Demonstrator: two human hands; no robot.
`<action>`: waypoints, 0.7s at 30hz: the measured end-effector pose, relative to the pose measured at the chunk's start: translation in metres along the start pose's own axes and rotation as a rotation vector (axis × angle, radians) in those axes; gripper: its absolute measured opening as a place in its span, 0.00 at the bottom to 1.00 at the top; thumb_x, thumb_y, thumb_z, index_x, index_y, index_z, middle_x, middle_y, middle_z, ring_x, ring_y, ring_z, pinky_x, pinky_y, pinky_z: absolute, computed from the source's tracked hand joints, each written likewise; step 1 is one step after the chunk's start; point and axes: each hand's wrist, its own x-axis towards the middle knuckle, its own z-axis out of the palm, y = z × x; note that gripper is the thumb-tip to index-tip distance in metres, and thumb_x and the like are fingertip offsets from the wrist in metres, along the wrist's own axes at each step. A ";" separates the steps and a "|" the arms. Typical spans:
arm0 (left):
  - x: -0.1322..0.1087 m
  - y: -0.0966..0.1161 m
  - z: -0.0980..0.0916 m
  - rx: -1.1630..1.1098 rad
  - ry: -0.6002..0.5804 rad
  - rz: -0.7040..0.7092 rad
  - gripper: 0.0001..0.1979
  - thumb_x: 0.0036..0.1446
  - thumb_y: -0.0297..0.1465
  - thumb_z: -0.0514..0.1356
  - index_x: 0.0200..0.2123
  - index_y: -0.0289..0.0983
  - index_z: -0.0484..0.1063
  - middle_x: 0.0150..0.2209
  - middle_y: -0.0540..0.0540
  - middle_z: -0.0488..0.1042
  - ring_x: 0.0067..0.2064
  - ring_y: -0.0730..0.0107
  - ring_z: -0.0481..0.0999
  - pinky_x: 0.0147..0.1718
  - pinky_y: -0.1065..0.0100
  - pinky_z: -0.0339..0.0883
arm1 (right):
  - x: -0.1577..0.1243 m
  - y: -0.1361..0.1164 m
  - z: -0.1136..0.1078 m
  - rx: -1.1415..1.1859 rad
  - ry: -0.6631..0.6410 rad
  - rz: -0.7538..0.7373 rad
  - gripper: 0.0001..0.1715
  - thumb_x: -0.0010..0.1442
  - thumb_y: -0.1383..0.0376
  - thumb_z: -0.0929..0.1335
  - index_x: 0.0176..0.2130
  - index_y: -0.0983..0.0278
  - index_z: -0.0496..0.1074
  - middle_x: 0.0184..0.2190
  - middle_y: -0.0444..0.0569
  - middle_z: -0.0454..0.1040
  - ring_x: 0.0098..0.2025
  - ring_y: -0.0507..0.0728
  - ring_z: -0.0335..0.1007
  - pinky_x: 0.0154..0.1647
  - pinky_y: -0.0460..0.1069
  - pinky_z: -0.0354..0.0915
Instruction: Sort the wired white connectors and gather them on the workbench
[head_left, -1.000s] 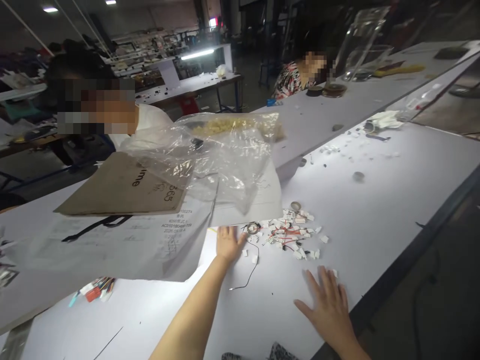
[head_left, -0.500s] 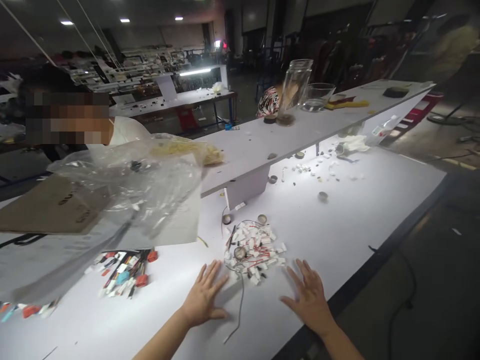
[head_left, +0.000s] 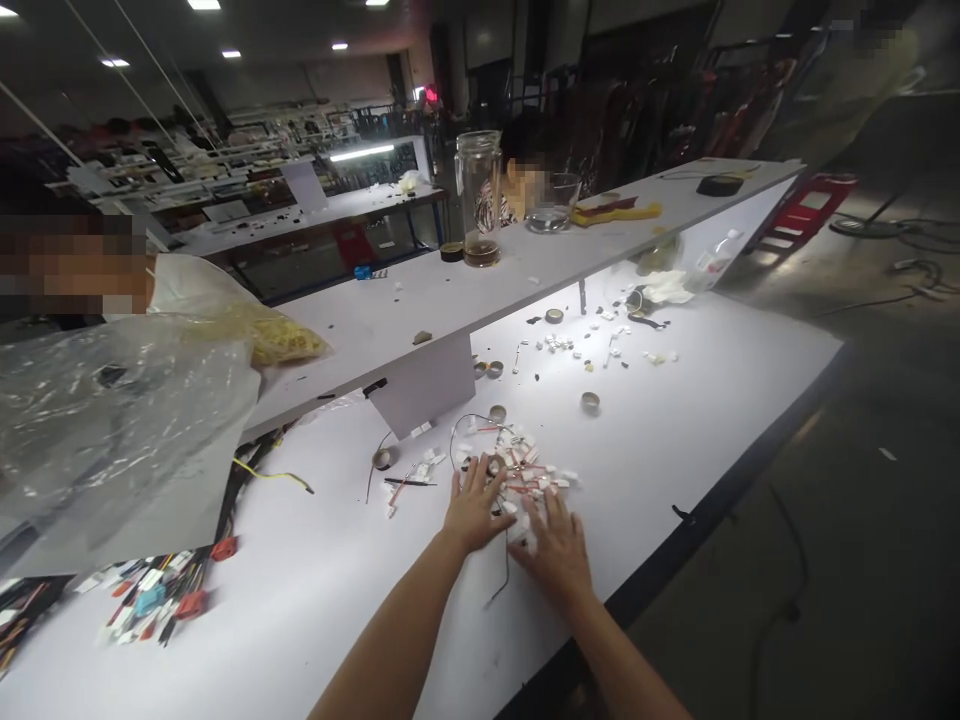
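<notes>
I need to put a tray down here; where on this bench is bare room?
Bare patch: the table right of the pile of white connectors, toward its far corner. Also in front of the coloured connectors. Crowded under the shelf.

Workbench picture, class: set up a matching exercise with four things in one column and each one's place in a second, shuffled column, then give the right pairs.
Things:
1. glass jar
2. pile of small white connectors
3. bundle of coloured connectors
4. clear plastic bag

Places:
A. under the fingers of the left hand and right hand
B. upright on the raised shelf
C. far left, in front of a seated person
D. near the table's front left edge

Pairs: 1-B, 2-A, 3-D, 4-C
</notes>
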 end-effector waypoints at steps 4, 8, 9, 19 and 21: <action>0.009 -0.009 -0.019 0.019 0.159 0.012 0.34 0.58 0.50 0.54 0.65 0.49 0.50 0.69 0.43 0.37 0.69 0.51 0.38 0.63 0.42 0.38 | 0.010 0.057 -0.004 -0.028 0.031 0.159 0.42 0.59 0.43 0.59 0.66 0.56 0.49 0.69 0.53 0.40 0.67 0.69 0.40 0.61 0.68 0.47; -0.029 -0.080 -0.038 0.107 0.346 -0.318 0.30 0.61 0.43 0.53 0.63 0.39 0.55 0.68 0.38 0.43 0.69 0.54 0.41 0.64 0.48 0.42 | 0.001 0.086 -0.011 -0.050 -0.066 0.158 0.46 0.56 0.37 0.57 0.65 0.59 0.51 0.67 0.54 0.45 0.66 0.65 0.45 0.64 0.66 0.43; -0.039 -0.099 -0.041 0.119 0.351 -0.405 0.31 0.61 0.44 0.53 0.64 0.37 0.54 0.68 0.37 0.43 0.68 0.53 0.41 0.64 0.48 0.44 | -0.001 0.087 -0.011 -0.057 -0.086 0.147 0.47 0.55 0.36 0.57 0.64 0.58 0.52 0.67 0.54 0.47 0.66 0.64 0.46 0.65 0.66 0.42; -0.022 -0.100 -0.016 0.112 0.116 -0.085 0.45 0.48 0.61 0.55 0.65 0.47 0.51 0.69 0.39 0.38 0.68 0.46 0.39 0.62 0.41 0.41 | 0.004 0.081 -0.012 -0.109 -0.089 0.134 0.49 0.53 0.37 0.60 0.64 0.59 0.50 0.68 0.56 0.44 0.66 0.66 0.47 0.64 0.67 0.43; -0.007 -0.103 -0.014 0.138 0.185 -0.166 0.46 0.47 0.61 0.55 0.65 0.46 0.53 0.68 0.37 0.37 0.68 0.43 0.38 0.61 0.40 0.40 | 0.001 0.079 -0.012 -0.107 -0.072 0.101 0.49 0.52 0.40 0.63 0.65 0.57 0.49 0.68 0.56 0.41 0.67 0.68 0.43 0.63 0.69 0.44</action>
